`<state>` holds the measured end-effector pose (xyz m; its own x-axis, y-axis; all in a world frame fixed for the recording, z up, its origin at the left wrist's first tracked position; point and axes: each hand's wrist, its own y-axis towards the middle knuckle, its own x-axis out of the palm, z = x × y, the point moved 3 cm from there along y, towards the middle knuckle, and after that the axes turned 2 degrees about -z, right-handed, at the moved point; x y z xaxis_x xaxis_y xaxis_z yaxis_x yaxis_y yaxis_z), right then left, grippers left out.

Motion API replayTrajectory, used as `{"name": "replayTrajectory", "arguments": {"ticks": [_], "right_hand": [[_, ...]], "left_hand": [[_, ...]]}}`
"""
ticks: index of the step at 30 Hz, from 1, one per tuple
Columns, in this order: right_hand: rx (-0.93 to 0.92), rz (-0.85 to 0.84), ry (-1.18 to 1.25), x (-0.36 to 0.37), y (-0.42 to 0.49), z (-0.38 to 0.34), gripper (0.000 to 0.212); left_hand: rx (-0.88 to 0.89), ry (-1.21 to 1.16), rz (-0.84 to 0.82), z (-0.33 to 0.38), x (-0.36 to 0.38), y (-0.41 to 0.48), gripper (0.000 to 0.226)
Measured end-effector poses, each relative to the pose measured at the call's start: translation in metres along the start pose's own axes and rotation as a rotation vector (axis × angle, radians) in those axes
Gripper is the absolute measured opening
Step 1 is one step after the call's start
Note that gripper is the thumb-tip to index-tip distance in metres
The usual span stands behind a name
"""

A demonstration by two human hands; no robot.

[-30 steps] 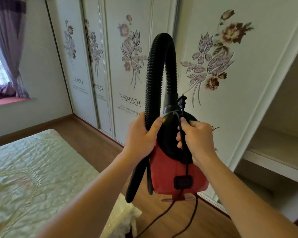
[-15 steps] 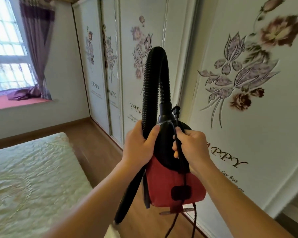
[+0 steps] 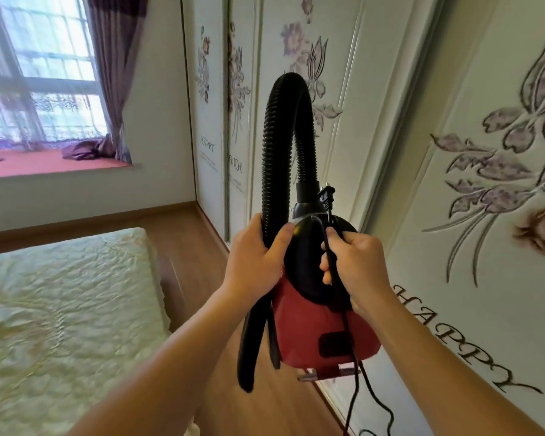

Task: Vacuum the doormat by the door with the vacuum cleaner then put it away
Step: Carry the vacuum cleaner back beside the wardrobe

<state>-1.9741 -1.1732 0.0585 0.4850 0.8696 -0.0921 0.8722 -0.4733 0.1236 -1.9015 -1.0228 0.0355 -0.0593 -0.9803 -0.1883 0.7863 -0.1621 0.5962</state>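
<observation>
Head view — left hand [image 3: 255, 262] grips hose [image 3: 272, 136], right hand [image 3: 359, 262] pinches cord [image 3: 330, 256].

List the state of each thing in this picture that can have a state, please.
vacuum cleaner: held off the floor in both hands
hose: bent in an arch, free end hanging down
plug: unplugged, beside the hose collar
power cord: gripped, the rest hanging loose
left hand: grips the hose
right hand: grips the power cord
wardrobe doors: shut
curtain: drawn aside
</observation>
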Motion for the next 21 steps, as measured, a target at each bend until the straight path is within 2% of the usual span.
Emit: {"name": "replayTrajectory", "arguments": {"ticks": [11,18,21], "right_hand": [[0.009,-0.072,0.057,0.068,0.147,0.013,0.039],[0.001,-0.156,0.068,0.110,0.223,0.027,0.041],[-0.009,-0.212,0.080,0.131,0.256,0.036,0.041]], "left_hand": [[0.085,0.050,0.077,-0.089,-0.005,0.119,0.020],[0.051,0.109,0.149,-0.146,-0.011,0.170,0.022],[0.046,0.163,0.187,-0.168,-0.013,0.192,0.013]]}}
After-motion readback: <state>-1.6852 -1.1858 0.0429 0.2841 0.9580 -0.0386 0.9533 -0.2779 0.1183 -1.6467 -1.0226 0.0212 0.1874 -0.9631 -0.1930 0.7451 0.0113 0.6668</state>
